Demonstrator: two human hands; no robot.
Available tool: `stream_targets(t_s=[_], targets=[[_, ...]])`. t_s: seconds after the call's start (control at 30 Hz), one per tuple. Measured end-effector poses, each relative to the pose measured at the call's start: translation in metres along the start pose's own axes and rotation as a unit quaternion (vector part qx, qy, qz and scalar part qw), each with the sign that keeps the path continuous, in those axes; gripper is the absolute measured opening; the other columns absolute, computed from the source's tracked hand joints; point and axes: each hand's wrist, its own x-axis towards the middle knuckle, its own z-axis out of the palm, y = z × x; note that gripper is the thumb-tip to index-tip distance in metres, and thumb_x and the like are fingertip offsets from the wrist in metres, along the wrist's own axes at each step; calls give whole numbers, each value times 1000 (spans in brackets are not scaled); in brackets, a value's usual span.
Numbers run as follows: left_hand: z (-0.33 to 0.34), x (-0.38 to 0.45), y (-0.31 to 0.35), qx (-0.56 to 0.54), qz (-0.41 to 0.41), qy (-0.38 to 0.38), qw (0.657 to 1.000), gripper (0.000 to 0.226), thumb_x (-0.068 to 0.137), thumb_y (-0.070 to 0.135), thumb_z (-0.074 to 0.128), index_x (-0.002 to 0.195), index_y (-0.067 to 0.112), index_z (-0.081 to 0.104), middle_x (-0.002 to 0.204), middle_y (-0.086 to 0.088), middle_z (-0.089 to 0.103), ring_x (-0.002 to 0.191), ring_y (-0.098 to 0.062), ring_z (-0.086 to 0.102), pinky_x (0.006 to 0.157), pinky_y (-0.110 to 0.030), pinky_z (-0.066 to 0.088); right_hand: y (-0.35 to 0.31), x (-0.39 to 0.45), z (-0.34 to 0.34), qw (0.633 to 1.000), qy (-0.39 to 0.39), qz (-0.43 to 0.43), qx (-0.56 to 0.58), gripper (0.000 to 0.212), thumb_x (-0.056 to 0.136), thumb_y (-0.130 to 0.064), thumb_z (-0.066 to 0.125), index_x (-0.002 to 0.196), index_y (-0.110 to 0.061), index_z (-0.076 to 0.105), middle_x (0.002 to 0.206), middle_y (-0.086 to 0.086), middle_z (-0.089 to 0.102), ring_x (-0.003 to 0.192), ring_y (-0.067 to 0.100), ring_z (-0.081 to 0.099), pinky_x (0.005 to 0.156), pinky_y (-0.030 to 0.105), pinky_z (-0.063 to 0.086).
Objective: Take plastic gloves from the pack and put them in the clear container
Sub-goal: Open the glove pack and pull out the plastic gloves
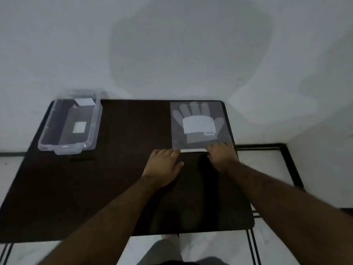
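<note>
Dark brown rectangular table [118,188] butts the pale wall [172,44] at its far edge; centre and near-left surface bare. Clear plastic rectangular container [69,121], lidless, far left, overhanging the far-left corner. Flat clear plastic pack of gloves [199,125], white label, far right, close to the table's right edge. Left hand [163,165] and right hand [222,156], fingers curled, touch the pack's near corners; whether they grip it I cannot tell.
</note>
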Motion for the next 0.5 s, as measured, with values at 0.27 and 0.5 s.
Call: stream_targets(t_s=[0.27,0.5], targets=[[49,44,32,-30,-53,-25,998,57,108,50,48,158,23,48,151,1,61,141,-22,53,118,-43,35,28,46,8,991,-50,-124,-5,27,105,-37,56,125,-20,65,129,6,67,119,27,62,102,44,52],[55,59,63,-49,-121,-11,991,53,108,48,49,154,23,51,148,1,63,137,-21,55,116,-44,39,51,64,6,971,-53,-231,-43,28,106,-29,60,131,-18,66,134,9,67,124,28,65,109,44,52]])
